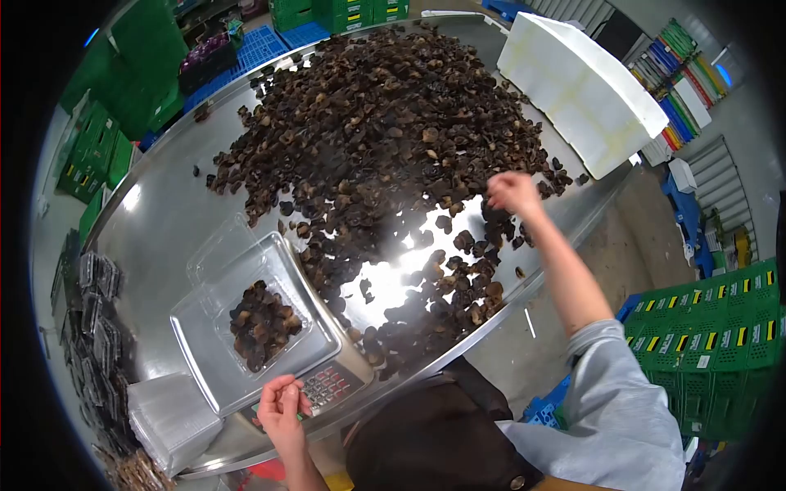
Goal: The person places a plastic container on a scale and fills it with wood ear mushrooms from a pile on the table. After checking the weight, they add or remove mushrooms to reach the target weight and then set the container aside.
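Note:
A large heap of dark brown wood ear mushrooms (385,114) covers much of the steel table (155,245). Over the heap's right edge, my right hand (514,193) has its fingers curled in; what they hold is hidden. My left hand (282,405) is at the front of the weighing scale (327,335), beside its keypad (327,386), fingers loosely bent and apart. On the scale's pan, a clear plastic tray (304,315) contains a portion of the mushrooms, its transparent lid (217,254) folded back toward the far left.
Stacked clear trays (168,413) stand left of the scale, near more packed trays (102,327) along the edge. A white foam box (581,90) lies tipped at the table's far right. Green crates (708,344) are stacked on the right, beyond the table edge.

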